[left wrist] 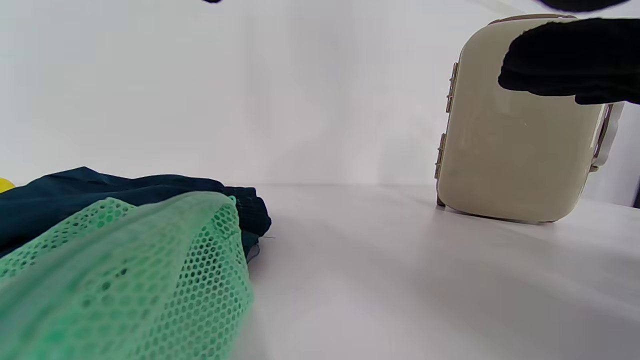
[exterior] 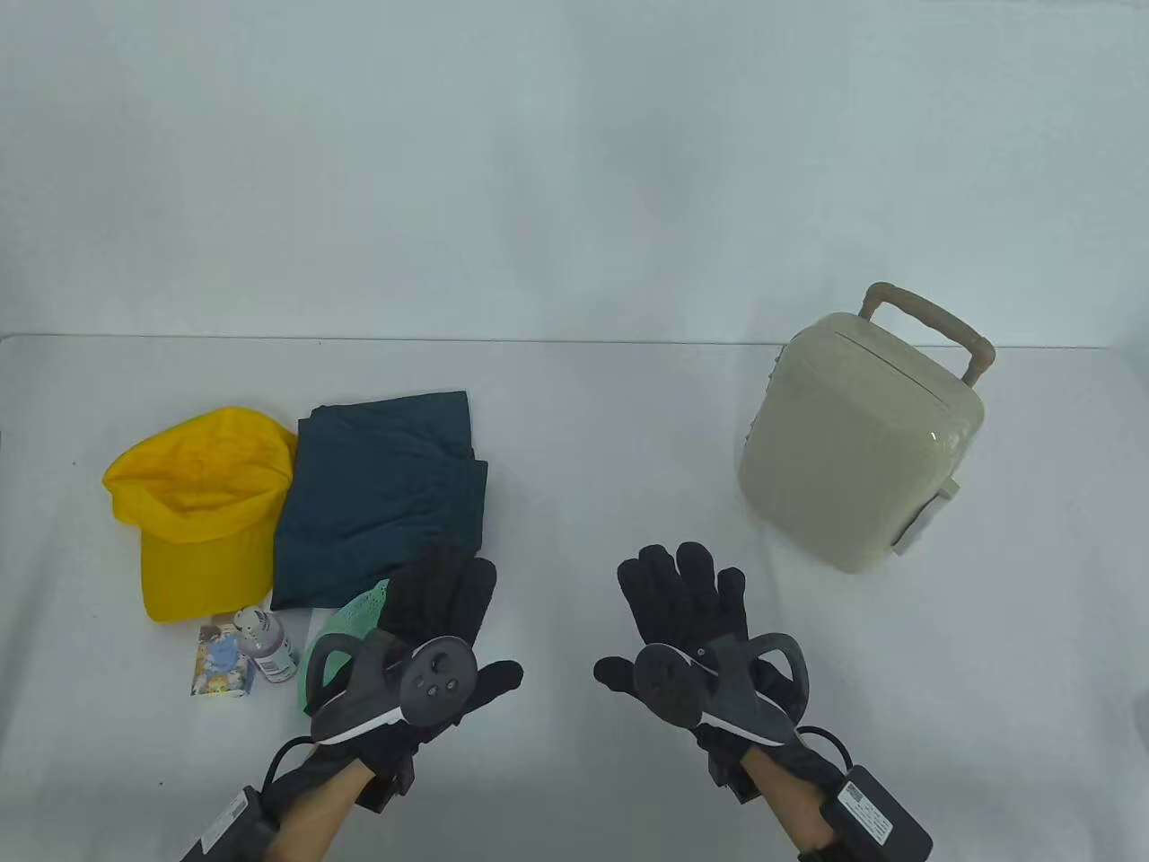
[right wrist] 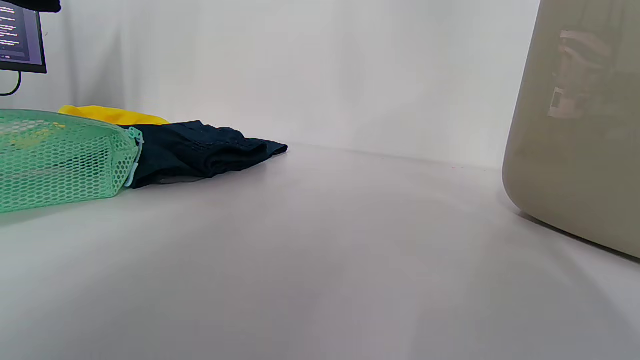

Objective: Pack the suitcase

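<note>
A closed beige suitcase stands upright at the right of the table, its brown handle pulled out. It also shows in the left wrist view and the right wrist view. My left hand is spread open, holds nothing, and covers the right edge of a green mesh pouch. My right hand is spread open and empty, left of and in front of the suitcase. A yellow cap, a folded dark teal garment, a small bottle and a printed packet lie at the left.
The white table ends at a pale back wall. The mesh pouch and garment fill the lower left of the left wrist view. A dark screen shows at the top left of the right wrist view.
</note>
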Demonstrator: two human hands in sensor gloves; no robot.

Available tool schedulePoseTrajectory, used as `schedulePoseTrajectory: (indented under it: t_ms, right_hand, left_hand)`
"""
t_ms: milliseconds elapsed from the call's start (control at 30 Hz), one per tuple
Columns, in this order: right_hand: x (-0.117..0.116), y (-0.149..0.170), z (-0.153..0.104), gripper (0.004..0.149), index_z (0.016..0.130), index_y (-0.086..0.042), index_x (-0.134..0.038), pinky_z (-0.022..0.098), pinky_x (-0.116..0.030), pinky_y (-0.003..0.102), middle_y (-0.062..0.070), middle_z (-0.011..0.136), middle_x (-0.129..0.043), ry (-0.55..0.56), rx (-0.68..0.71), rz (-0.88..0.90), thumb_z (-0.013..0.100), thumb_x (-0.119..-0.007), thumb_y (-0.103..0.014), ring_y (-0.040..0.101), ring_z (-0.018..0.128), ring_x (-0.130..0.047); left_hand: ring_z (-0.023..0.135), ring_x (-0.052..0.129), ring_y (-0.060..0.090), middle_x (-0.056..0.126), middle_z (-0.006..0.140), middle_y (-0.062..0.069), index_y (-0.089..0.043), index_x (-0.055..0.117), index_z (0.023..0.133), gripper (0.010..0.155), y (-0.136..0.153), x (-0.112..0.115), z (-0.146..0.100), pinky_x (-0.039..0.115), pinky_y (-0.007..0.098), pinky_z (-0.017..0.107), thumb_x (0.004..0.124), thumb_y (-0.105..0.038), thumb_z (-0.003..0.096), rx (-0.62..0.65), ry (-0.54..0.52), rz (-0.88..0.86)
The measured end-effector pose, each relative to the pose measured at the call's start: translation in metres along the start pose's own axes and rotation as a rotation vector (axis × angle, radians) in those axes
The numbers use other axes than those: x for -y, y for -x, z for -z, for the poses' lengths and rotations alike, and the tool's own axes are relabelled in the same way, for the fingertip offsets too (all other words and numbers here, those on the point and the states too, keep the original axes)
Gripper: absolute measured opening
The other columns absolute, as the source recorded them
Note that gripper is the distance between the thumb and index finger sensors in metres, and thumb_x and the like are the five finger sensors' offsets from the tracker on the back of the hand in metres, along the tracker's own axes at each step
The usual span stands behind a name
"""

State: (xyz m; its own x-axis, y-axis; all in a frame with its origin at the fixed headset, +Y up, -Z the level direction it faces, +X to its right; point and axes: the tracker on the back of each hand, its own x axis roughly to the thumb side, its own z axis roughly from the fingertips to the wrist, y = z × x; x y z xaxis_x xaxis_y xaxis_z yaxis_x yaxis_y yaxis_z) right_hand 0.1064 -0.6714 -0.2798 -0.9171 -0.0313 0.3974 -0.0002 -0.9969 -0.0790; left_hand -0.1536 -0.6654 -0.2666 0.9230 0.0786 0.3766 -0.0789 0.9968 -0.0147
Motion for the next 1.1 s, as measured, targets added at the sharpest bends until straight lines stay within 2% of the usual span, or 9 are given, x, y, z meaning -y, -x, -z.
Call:
schedulePoseTrajectory:
  t_ms: [500,600,733,833,1000,1100]
  right_hand:
    - [-0.001,-0.003,0.002,0.093,0.113,-0.019,-0.019,0.077,-0.037,0.069,0.010,0.124,-0.027,-0.018,-0.002,-0.027,0.042,-0.042,-0.074,0.049,0.114,-0.034]
    - [0.006,-0.006,0.002,0.093,0.113,-0.018,-0.020,0.077,-0.040,0.068,0.010,0.124,-0.029,0.003,-0.002,-0.049,0.043,-0.042,-0.074,0.049,0.113,-0.037]
    - [0.032,0.001,0.008,0.092,0.114,-0.019,-0.022,0.077,-0.043,0.067,0.010,0.123,-0.032,0.070,-0.036,-0.083,0.043,-0.043,-0.074,0.048,0.113,-0.041]
    - [0.066,0.017,0.020,0.091,0.114,-0.019,-0.023,0.077,-0.047,0.065,0.010,0.123,-0.034,0.137,-0.102,-0.129,0.044,-0.045,-0.073,0.047,0.113,-0.045]
    - [0.120,0.058,0.047,0.091,0.114,-0.019,-0.026,0.077,-0.052,0.063,0.010,0.123,-0.038,0.214,-0.268,-0.207,0.044,-0.047,-0.073,0.044,0.112,-0.052]
    - [0.144,0.088,0.065,0.090,0.114,-0.018,-0.028,0.076,-0.055,0.062,0.010,0.122,-0.041,0.217,-0.393,-0.260,0.045,-0.051,-0.072,0.043,0.110,-0.057]
  left_hand:
    - [0.113,0.016,0.046,0.013,0.121,0.017,-0.016,0.015,0.114,0.095,-0.001,0.001,0.000,0.034,0.058,0.081,0.055,-0.069,0.0459,0.011,0.004,0.005]
    - [0.113,0.017,0.046,0.014,0.122,0.017,-0.016,0.016,0.114,0.095,-0.001,0.000,0.000,0.034,0.059,0.081,0.055,-0.069,0.0459,0.004,-0.003,0.012]
    - [0.113,0.017,0.046,0.014,0.122,0.017,-0.016,0.016,0.115,0.095,0.000,0.000,0.000,0.034,0.058,0.081,0.055,-0.069,0.0460,-0.001,-0.008,0.017]
    - [0.113,0.018,0.046,0.015,0.122,0.018,-0.016,0.016,0.115,0.095,-0.001,-0.001,0.000,0.035,0.059,0.081,0.055,-0.069,0.0461,0.003,-0.016,0.014]
    - [0.113,0.019,0.047,0.016,0.122,0.018,-0.015,0.017,0.115,0.095,-0.001,-0.001,-0.001,0.035,0.059,0.081,0.055,-0.069,0.0462,0.000,-0.025,0.023]
    - [0.113,0.019,0.047,0.016,0.122,0.018,-0.015,0.018,0.115,0.095,0.001,-0.002,-0.001,0.035,0.059,0.081,0.055,-0.068,0.0462,-0.008,-0.031,0.021]
